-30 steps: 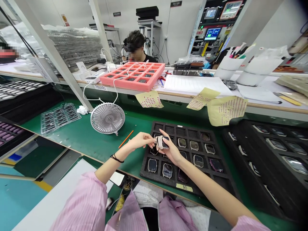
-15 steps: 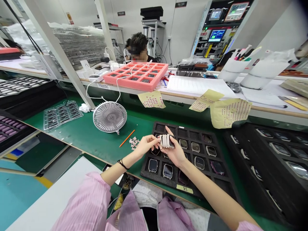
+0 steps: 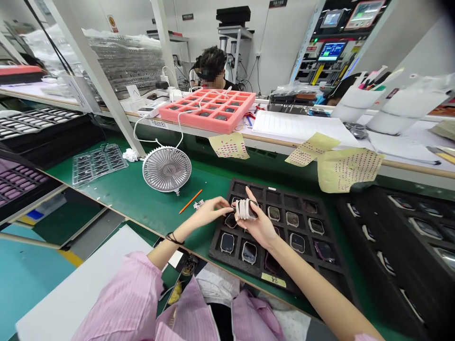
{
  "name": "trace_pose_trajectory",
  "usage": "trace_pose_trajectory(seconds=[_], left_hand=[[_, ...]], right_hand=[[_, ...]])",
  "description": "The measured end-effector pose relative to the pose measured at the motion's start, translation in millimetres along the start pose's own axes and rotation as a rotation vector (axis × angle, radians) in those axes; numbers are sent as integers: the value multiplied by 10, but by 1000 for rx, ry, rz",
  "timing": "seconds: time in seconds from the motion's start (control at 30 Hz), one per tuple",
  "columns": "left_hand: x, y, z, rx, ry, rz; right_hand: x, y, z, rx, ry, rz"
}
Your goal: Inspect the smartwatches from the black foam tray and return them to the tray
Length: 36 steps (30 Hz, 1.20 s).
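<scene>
Evidently, the green workbench (image 3: pixel 152 204) is the widest thing here, and on it lies a dark foam tray (image 3: pixel 263 194) with watches in many of its pockets, two pale-framed ones along the near edge. The round fan (image 3: pixel 167 169) stands farther left, well apart from both hands. Over the tray, the right hand (image 3: pixel 261 228) is closed around a stack of watch cases (image 3: pixel 245 209), its index finger stretched out past them and its palm behind. The left hand (image 3: pixel 209 211) is partly curled, thumb and fingertips drawn close together at the near end of the stack; whether they pinch anything is too small to tell.

The stack seems the weak point: several smooth pieces share one grip, so if the right fingers slackened, or the left ones tugged at an angle, an outer case could slide out and land on the screens below. Pressed too tightly, the cases might rub and scuff one another.

Smaller still, a slim orange stick (image 3: pixel 190 201) lies left of the tray, and just beside it sit some tiny pale scraps (image 3: pixel 199 204), which a dragging left wrist could scatter.
</scene>
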<state>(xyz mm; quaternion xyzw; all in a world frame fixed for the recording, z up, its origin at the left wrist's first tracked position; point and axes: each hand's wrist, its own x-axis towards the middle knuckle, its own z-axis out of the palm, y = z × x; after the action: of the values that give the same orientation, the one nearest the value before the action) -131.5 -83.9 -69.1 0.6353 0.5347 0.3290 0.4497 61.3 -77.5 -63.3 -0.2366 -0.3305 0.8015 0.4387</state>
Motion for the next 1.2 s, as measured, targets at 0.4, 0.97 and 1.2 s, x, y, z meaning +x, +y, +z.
trace_pose_trajectory(seconds=[0.4, 0.97, 1.2], left_hand=[[-127, -485, -198, 497, 259, -126], [85, 650, 576, -341, 352, 223], [147, 576, 783, -276, 522, 288]], right_hand=[[-15, -108, 27, -34, 75, -62], [-64, -151, 81, -118, 134, -288], [-61, -160, 73, -71, 174, -324]])
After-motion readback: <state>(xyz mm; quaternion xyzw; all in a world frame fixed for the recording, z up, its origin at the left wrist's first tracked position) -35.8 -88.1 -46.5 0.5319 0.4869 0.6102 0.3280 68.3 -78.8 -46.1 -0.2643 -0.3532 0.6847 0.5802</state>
